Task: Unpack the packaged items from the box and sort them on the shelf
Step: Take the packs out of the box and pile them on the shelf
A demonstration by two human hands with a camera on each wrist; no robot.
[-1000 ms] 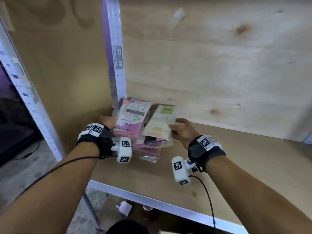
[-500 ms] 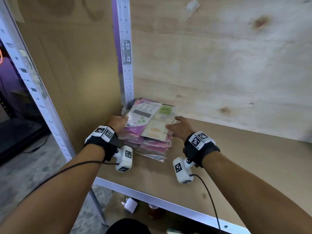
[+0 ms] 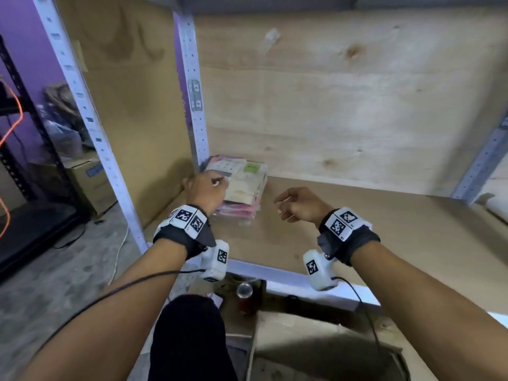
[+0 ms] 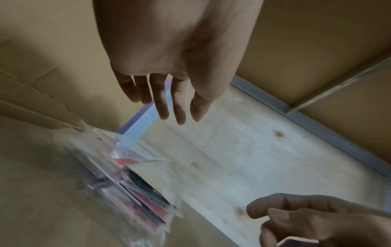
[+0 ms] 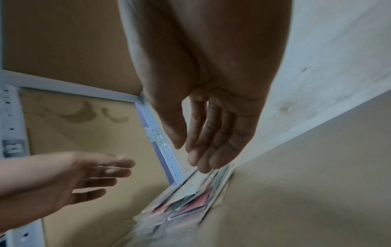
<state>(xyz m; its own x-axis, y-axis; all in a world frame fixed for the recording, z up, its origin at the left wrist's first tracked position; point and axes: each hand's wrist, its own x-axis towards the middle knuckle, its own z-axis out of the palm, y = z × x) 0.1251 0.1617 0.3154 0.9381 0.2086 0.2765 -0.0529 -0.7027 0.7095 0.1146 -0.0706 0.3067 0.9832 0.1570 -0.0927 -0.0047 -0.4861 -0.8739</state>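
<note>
In the back left corner of the wooden shelf (image 3: 357, 237), a stack of packaged items (image 3: 242, 188) is lying flat, its far edge sitting against the plywood back panel (image 3: 343, 105) and its left edge sitting beside the perforated metal upright (image 3: 195, 105). The packets are wrapped in clear plastic, showing pink, cream and green covers in the head view, while in both wrist views the stack (image 4: 135, 187) (image 5: 186, 200) is appearing blurred.

The left hand (image 3: 206, 189) is hanging over the near left part of the stack; in the left wrist view its fingers (image 4: 162, 100) are reaching out nearly straight and spread, with the packets lying below them and a gap showing in between, so nothing is being gripped. The right hand (image 3: 298, 204) is floating to the right of the stack, apart from it, above bare shelf board. Its fingers (image 5: 211, 147) are extending loosely together in the right wrist view, their tips pointing toward the far end of the stack without holding it.

Both wrists are wearing black bands with checkered marker blocks and white camera units. Below the shelf's front rail, a cardboard box (image 3: 316, 347) is standing on the floor.
</note>
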